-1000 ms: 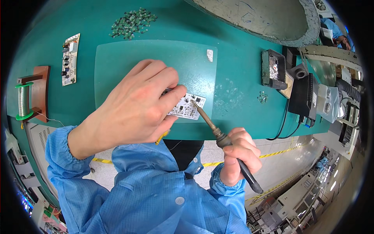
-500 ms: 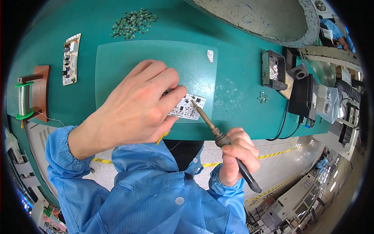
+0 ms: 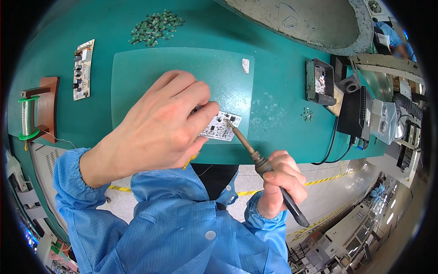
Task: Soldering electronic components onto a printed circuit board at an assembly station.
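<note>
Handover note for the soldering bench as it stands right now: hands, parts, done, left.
Left hand: presses the small white circuit board onto the green mat.
Right hand: grips the soldering iron, tip on the board's right end.
Nearby: solder spool far left, second board, pile of small components, iron stand right.
Done: board placed, iron on a joint.
Left: how many joints remain cannot be told; the hand hides most of the board.

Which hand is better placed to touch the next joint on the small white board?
Right, probably. The right hand grips the soldering iron, tip at the small white board; the left hand rests on the board.
</note>
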A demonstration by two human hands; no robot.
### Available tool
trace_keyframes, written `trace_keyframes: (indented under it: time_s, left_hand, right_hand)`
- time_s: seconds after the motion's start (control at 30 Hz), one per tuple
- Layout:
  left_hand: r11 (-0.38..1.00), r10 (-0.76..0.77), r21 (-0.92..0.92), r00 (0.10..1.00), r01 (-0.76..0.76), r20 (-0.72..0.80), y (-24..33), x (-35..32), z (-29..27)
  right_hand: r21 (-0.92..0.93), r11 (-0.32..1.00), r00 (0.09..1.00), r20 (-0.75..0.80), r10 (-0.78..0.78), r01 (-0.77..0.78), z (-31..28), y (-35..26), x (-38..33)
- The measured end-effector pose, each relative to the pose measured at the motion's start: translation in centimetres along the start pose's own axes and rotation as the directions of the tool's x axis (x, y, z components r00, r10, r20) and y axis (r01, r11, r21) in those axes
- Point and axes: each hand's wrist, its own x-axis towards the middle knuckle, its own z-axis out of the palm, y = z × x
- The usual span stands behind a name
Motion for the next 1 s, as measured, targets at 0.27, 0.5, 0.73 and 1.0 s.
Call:
trace_keyframes:
  time_s: [0.27,0.5,0.73,1.0]
  left_hand:
    - [1.000,0.005,0.009,1.000,-0.005,0.006,0.12,0.08,0.01]
    - [1.000,0.010,0.022,1.000,-0.010,0.005,0.18,0.04,-0.05]
    - [1.000,0.011,0.029,1.000,-0.011,-0.009,0.30,0.14,0.01]
    - [0.999,0.013,0.034,1.000,-0.013,-0.009,0.31,0.14,0.01]
  right_hand:
    - [0.003,1.000,1.000,0.004,0.002,-0.002,0.02,-0.02,0.13]
    - [0.000,1.000,1.000,-0.020,0.009,-0.009,0.10,-0.08,0.11]
    - [-0.001,1.000,0.999,-0.044,0.008,-0.008,0.18,-0.27,0.29]
    - [0.047,0.999,0.998,-0.058,0.019,-0.017,-0.08,-0.68,0.69]
